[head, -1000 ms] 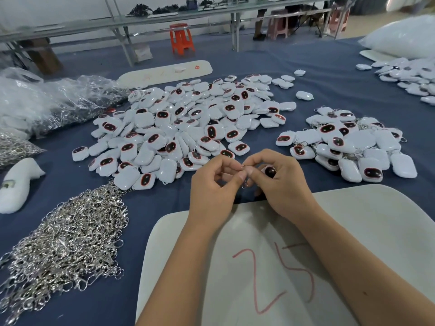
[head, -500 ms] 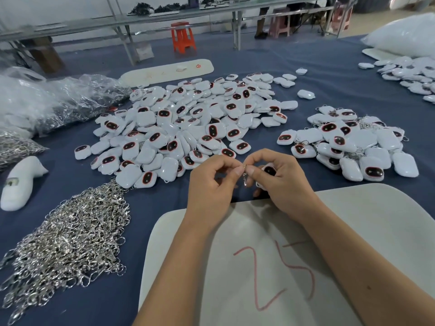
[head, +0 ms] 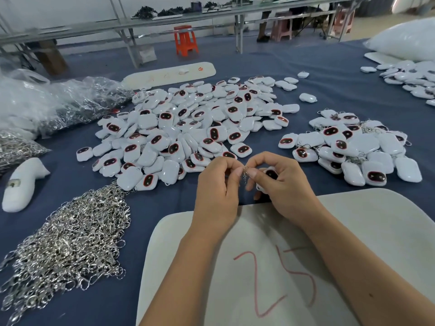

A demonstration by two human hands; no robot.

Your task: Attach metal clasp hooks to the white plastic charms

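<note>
My left hand point(head: 217, 189) and my right hand point(head: 282, 184) meet above the blue cloth, fingertips together. Between them hangs a small metal clasp hook point(head: 245, 173), pinched by my left thumb and forefinger. My right hand curls round a white plastic charm point(head: 271, 174) with a dark red-rimmed oval, and its fingertips touch the hook's top. A large pile of loose white charms point(head: 188, 128) lies beyond my hands. A heap of silver clasp hooks point(head: 70, 236) lies at the left.
A smaller pile of charms with hooks point(head: 353, 147) sits at the right. A white board marked "25" point(head: 270, 267) lies under my forearms. Clear bags of hooks point(head: 58, 104) and a white moulded piece point(head: 21, 184) lie at the far left. More charms point(head: 412, 78) lie far right.
My fingertips have parted slightly, so the hook now shows hanging between them. Both hands stay in the same place.
</note>
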